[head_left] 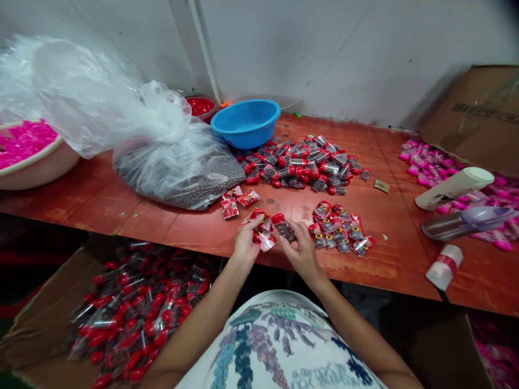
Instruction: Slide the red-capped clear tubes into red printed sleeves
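Observation:
My left hand is closed on a bunch of small red printed packets at the table's near edge. My right hand pinches a small clear tube with a red cap, filled with dark bits, right beside those packets. Just right of it lies a row of more red packets. Farther back sits a pile of capped tubes. A few loose packets lie to the left of my hands.
A clear plastic bag of dark beads lies at left, a blue bowl behind. A basin of pink caps stands far left. White bottles and pink pieces lie at right. A box of filled tubes sits below.

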A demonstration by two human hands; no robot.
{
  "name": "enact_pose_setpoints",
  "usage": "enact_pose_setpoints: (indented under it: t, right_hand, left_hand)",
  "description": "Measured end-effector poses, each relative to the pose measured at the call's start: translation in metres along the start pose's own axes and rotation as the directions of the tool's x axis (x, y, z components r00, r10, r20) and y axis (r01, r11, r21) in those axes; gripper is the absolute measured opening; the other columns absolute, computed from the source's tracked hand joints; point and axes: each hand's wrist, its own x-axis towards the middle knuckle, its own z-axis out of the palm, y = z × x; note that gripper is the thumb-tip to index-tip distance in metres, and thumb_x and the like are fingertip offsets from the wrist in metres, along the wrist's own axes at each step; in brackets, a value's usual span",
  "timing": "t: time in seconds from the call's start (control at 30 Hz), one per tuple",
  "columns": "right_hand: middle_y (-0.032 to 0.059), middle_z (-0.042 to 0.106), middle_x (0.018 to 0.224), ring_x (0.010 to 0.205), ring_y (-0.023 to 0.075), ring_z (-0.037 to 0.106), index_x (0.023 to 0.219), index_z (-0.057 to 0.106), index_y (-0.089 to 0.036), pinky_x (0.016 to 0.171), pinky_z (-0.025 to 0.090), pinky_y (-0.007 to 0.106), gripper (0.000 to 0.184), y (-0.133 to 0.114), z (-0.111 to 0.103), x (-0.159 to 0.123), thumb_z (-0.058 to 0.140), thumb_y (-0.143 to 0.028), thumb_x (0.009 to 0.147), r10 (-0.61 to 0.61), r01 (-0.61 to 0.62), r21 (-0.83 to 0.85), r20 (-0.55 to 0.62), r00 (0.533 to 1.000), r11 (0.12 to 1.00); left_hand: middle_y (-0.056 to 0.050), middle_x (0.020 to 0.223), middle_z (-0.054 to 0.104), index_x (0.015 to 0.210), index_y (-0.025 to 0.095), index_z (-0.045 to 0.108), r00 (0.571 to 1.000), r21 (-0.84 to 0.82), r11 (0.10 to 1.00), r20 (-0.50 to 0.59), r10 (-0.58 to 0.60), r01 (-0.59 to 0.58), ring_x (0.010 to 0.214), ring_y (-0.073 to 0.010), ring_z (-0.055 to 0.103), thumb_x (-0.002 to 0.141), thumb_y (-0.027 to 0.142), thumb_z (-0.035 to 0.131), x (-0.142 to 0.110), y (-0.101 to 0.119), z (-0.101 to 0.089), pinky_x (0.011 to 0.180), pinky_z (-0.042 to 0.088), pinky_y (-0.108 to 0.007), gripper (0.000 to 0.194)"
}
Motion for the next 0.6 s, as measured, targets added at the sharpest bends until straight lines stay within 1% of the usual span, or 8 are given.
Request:
enact_pose_setpoints:
  t: [0.1, 0.2, 0.33, 0.5, 0.6]
  right_hand:
    - [0.0051, 0.052, 0.104, 0.096, 0.0188, 0.055, 0.134, 0.045, -0.030, 0.086, 0.048, 0.033, 0.050, -0.0031, -0.0021, -0.0015, 0.052, -0.018, 0.086, -0.022, 0.022, -0.002, 0.017, 1.000, 1.000]
    - [0.0055, 0.052, 0.104, 0.095, 0.0194, 0.056, 0.133, 0.046, -0.030, 0.083, 0.050, 0.032, 0.049, -0.0022, -0.0019, -0.0017, 0.052, -0.018, 0.086, 0.022, -0.022, -0.013, 0.036, 0.999, 1.000]
    - [0.0058, 0.053, 0.104, 0.094, 0.0199, 0.056, 0.133, 0.046, -0.031, 0.081, 0.050, 0.033, 0.049, 0.0016, -0.0021, -0.0014, 0.052, -0.020, 0.086, 0.074, -0.074, 0.003, 0.029, 0.997, 0.997]
    - [0.0045, 0.053, 0.101, 0.090, 0.0185, 0.056, 0.131, 0.049, -0.030, 0.081, 0.049, 0.032, 0.049, 0.0017, -0.0044, -0.0029, 0.054, -0.020, 0.084, 0.087, -0.089, 0.060, 0.029, 0.996, 0.994]
    - [0.0040, 0.054, 0.099, 0.088, 0.0180, 0.056, 0.130, 0.050, -0.029, 0.080, 0.049, 0.032, 0.049, 0.0000, -0.0054, -0.0040, 0.054, -0.019, 0.083, 0.097, -0.100, 0.090, 0.036, 0.995, 0.991]
  left_hand:
    - [0.000, 0.062, 0.067, 0.073, 0.014, 0.060, 1.000, 0.003, 1.000, 0.007, 0.015, -0.015, 0.052, -0.0125, 0.063, 0.064, -0.003, 0.065, 0.0007, 0.0004, -0.0007, 0.059, 0.052, -0.023, 0.020]
    - [0.000, 0.063, 0.068, 0.074, 0.014, 0.060, 1.000, 0.003, 1.000, 0.010, -0.001, 0.001, 0.054, -0.0135, 0.064, 0.063, -0.003, 0.066, 0.0013, 0.0006, -0.0009, 0.061, 0.053, -0.025, 0.021]
    - [-0.001, 0.067, 0.069, 0.078, 0.014, 0.060, 1.000, 0.010, 1.000, 0.000, -0.023, 0.023, 0.056, -0.0146, 0.066, 0.063, -0.004, 0.065, -0.0002, 0.0007, -0.0009, 0.062, 0.055, -0.027, 0.024]
    - [-0.001, 0.065, 0.068, 0.075, 0.014, 0.060, 1.000, 0.005, 1.000, -0.015, 0.016, -0.016, 0.054, -0.0142, 0.065, 0.064, -0.003, 0.067, -0.0019, 0.0003, -0.0003, 0.059, 0.054, -0.025, 0.022]
    - [-0.002, 0.065, 0.069, 0.074, 0.014, 0.061, 0.999, 0.003, 1.000, -0.026, 0.019, -0.019, 0.055, -0.0143, 0.066, 0.066, -0.002, 0.067, -0.0017, -0.0003, 0.0001, 0.060, 0.055, -0.025, 0.019]
